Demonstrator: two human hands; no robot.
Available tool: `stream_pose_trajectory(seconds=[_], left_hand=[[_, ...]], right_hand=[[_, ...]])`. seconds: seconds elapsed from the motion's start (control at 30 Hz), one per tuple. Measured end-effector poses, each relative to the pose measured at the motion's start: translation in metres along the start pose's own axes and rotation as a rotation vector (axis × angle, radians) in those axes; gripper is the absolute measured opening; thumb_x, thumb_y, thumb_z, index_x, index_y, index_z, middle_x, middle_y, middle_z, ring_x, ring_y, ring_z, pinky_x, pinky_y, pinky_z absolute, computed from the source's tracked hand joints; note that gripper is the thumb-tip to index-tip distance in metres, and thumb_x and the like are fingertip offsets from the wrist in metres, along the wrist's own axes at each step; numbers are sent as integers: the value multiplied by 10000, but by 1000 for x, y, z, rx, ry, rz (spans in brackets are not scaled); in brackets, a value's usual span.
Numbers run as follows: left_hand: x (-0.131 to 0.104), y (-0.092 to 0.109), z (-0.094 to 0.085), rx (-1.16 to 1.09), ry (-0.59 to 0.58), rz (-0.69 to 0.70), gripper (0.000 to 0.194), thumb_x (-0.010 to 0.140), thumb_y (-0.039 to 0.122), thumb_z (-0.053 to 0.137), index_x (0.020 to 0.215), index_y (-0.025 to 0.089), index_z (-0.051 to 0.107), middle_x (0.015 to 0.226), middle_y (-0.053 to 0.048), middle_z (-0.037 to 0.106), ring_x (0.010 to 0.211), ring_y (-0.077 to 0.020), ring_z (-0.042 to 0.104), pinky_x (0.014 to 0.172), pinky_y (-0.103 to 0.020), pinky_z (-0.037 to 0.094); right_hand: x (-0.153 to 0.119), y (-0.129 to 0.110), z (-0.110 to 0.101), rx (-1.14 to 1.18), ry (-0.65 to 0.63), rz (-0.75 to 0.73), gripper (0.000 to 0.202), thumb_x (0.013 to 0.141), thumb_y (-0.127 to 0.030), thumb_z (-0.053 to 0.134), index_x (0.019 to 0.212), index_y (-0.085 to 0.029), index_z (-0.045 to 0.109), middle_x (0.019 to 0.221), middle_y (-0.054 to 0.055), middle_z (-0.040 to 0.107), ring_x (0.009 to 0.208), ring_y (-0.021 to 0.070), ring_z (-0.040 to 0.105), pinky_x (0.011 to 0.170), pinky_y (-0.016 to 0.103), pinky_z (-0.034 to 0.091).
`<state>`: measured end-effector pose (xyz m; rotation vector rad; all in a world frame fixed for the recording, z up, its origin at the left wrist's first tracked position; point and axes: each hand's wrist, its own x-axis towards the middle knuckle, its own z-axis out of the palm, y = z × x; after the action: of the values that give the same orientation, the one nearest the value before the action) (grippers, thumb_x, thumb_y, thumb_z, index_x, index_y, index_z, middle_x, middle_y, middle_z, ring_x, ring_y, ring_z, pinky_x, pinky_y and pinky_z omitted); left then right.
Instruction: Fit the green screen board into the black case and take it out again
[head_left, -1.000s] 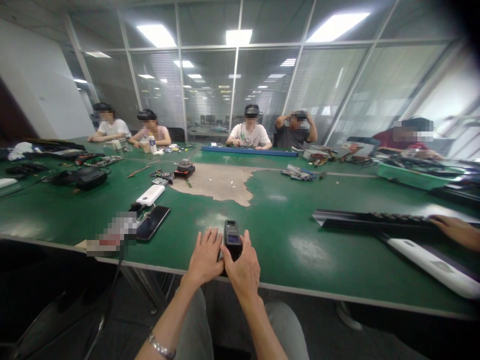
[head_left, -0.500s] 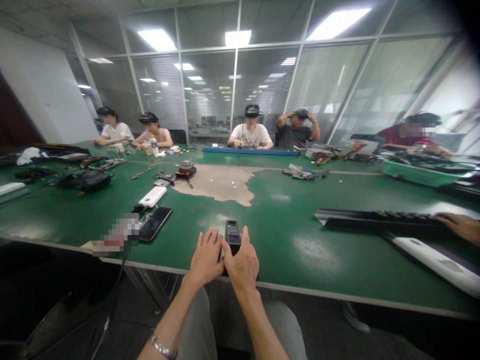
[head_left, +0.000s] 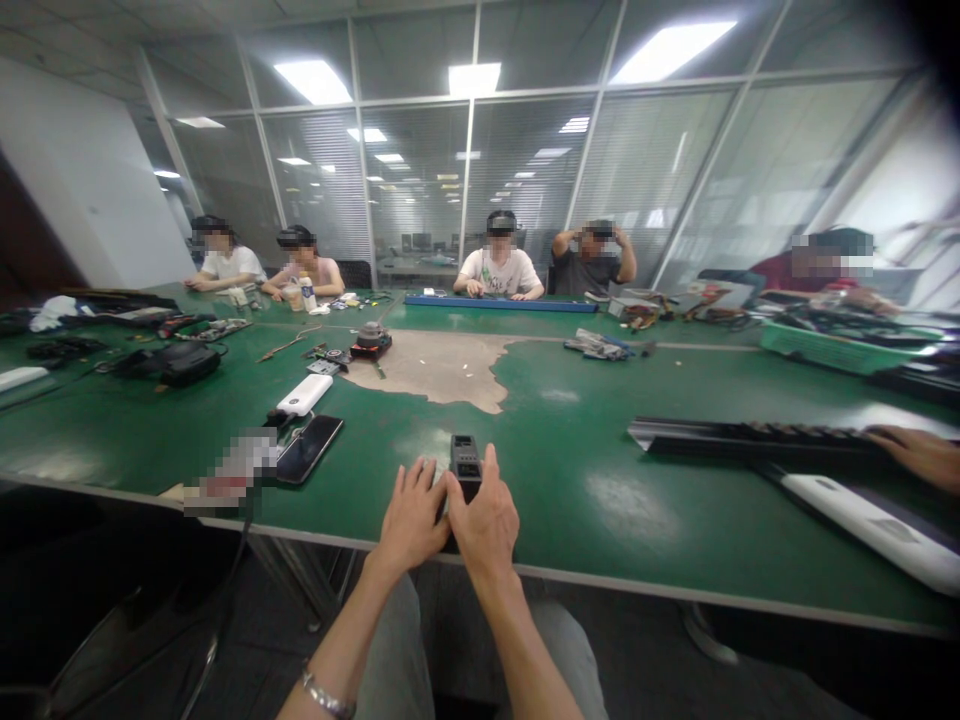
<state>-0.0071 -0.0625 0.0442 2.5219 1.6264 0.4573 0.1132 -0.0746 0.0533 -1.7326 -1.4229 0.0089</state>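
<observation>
A small dark device point(head_left: 465, 462) with little windows on its face stands near the front edge of the green table point(head_left: 570, 520). My left hand point(head_left: 412, 515) is at the device's left side, fingers spread and pointing forward over the tabletop. My right hand point(head_left: 484, 515) is wrapped round the device's near right side, its thumb across the near end and its index finger stretched forward. The thumbs of both hands nearly meet. The lower part of the device is hidden behind my right hand.
A black phone point(head_left: 310, 450) and a white power bank point(head_left: 305, 395) lie to the left. A long black rail point(head_left: 712, 438) and a white device point(head_left: 870, 520) are at the right, near another person's hand point(head_left: 919, 455). Several people sit across the table.
The device's small screen has gone from bluish to dark, and its top has shifted very slightly. Both of my hands have stayed nearly where they were.
</observation>
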Motion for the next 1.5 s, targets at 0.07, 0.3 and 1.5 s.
stream_pose_trajectory(seconds=[0.07,0.3,1.5], left_hand=[[0,1,-1,-7,1,5,580,901,425,478,1448,266,376,1554,-75,319,1455,-303,193,1172,-568,129],[0,0,1,-5,46,16,516,928,487,456,1398,275,437,1537,-75,351,1443,-303,227,1165,-574,142],[0,0,1,33,40,24,540,954,544,377,1412,263,430,1538,-86,349,1435,-311,250,1160,-567,173]], right_hand=[[6,-3,-7,46,12,18,761,890,-511,496,1488,-95,277,1170,187,646,1029,286,630,857,384,476],[24,26,-35,121,155,37,813,861,-579,519,1489,-120,281,1225,163,642,1134,293,607,935,399,457],[11,106,-35,-41,111,78,866,840,-543,512,1499,-59,226,1244,194,609,1094,324,576,895,420,448]])
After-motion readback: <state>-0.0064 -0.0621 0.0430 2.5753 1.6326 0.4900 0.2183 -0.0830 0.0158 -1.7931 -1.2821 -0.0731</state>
